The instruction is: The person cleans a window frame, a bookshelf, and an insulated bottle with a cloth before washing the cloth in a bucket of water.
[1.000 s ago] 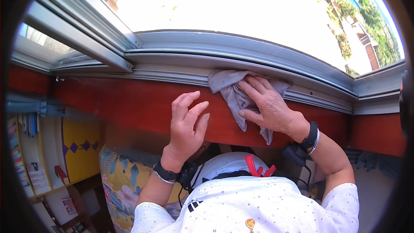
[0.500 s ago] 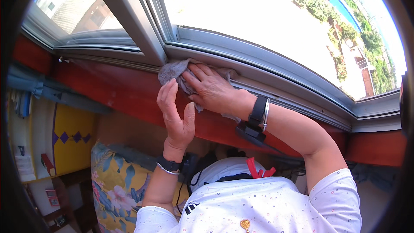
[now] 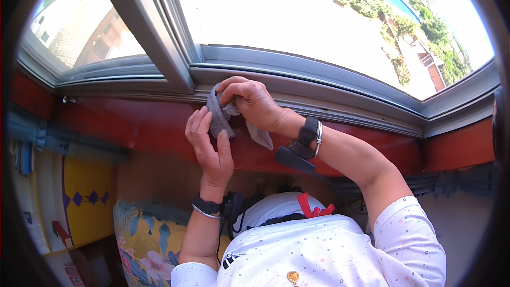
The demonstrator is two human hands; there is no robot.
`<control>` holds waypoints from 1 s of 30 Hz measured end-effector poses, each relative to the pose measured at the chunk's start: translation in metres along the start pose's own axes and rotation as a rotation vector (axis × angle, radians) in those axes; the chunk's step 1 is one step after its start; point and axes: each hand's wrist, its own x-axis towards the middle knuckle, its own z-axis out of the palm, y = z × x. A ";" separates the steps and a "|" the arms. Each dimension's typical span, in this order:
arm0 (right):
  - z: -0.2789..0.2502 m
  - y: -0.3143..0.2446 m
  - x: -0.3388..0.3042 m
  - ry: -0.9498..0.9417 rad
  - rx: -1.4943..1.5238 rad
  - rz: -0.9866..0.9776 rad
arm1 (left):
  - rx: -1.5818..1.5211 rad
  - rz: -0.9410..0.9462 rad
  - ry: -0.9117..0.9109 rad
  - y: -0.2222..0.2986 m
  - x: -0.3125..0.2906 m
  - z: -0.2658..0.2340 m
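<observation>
A grey cloth (image 3: 218, 119) hangs bunched over the red sill, just in front of the window track. My right hand (image 3: 252, 101) pinches its upper part between thumb and fingers, lifted off the frame. A paler corner of the cloth droops below that palm. Close on the cloth's left side is my left hand (image 3: 210, 151), its fingers stretched upward and the thumb apart. Its fingertips and thumb are at the cloth's edge; whether they press on it I cannot tell. The grey metal window track (image 3: 319, 107) runs behind both hands.
An upright window frame post (image 3: 154, 32) rises behind my left hand. The red sill (image 3: 122, 122) spans left to right. Below it are a flowered bedspread (image 3: 154, 244) and a yellow cabinet door (image 3: 87, 196). A small metal latch (image 3: 69, 100) sits at the far left.
My right hand has gone from lying flat on the cloth against the track to pinching it up, toward me. The cloth is now folded and raised between my hands. The view has shifted slightly.
</observation>
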 end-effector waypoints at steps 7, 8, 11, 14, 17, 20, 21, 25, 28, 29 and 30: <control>0.012 -0.005 0.040 -0.068 -0.765 -0.716 | 0.067 -0.002 -0.036 0.010 -0.004 -0.004; 0.017 0.009 0.037 -0.114 -0.973 -0.696 | 0.033 0.023 -0.042 0.010 -0.006 -0.004; 0.021 0.013 0.030 -0.009 -1.067 -0.695 | 0.092 -0.001 -0.052 0.007 -0.007 -0.003; 0.010 0.013 0.022 -0.023 -1.087 -0.665 | 0.138 0.000 -0.078 0.008 -0.006 -0.002; -0.011 0.013 0.005 -0.093 -0.977 -0.593 | 0.202 0.000 -0.112 0.007 -0.007 -0.006; -0.042 0.013 -0.018 -0.109 -0.924 -0.547 | 0.263 0.000 -0.137 0.005 -0.007 -0.004; -0.053 0.012 -0.026 -0.112 -0.932 -0.542 | 0.280 0.006 -0.126 0.004 -0.007 -0.003; -0.097 0.006 -0.065 -0.137 -0.947 -0.476 | 0.333 0.021 -0.110 -0.001 -0.008 -0.001; -0.137 -0.004 -0.098 -0.155 -0.986 -0.397 | 0.352 0.056 -0.137 -0.006 -0.009 0.001; -0.149 -0.007 -0.109 -0.182 -0.989 -0.351 | 0.366 0.077 -0.136 -0.009 -0.009 0.001; -0.161 -0.003 -0.121 -0.088 -1.015 -0.409 | 0.376 0.087 -0.139 -0.011 -0.009 0.003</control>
